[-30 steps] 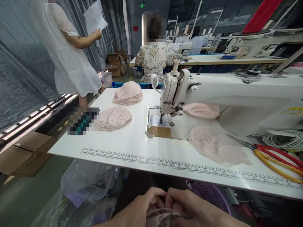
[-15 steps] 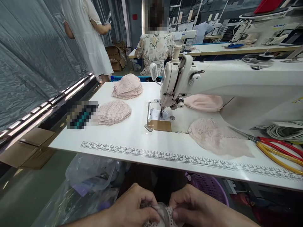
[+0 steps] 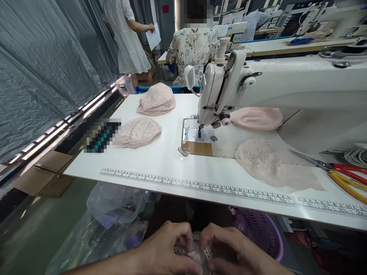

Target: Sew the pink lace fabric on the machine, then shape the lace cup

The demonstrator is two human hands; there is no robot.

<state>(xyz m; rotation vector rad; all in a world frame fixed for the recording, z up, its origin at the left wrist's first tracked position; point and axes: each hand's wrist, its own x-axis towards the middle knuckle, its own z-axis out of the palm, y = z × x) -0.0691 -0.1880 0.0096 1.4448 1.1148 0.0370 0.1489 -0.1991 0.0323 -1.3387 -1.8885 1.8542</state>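
Below the table's front edge, my left hand (image 3: 172, 248) and my right hand (image 3: 229, 248) come together at the bottom of the view. Between them is a piece of pale lace fabric (image 3: 197, 254), pinched by the fingers of both hands; its lower part is cut off by the frame. Beyond them stands a white sewing machine (image 3: 218, 91), its needle area over the metal plate with nothing under the foot. A sheer pink lace piece (image 3: 258, 160) lies flat to the right of the plate. Two stacks of pink lace cups, the nearer stack (image 3: 140, 133) and the farther stack (image 3: 157, 100), rest on the left.
Scissors with red and yellow handles (image 3: 344, 179) lie at the table's right. A pink padded cup (image 3: 258, 118) sits behind the machine head. Under the table are a purple basket (image 3: 266, 233) and a clear plastic tub (image 3: 114, 202). Two people (image 3: 192, 49) are farther back.
My view has shifted slightly, and both hands have drawn closer together over the lace fabric. The standing person in white has moved, with a paper sheet now showing.
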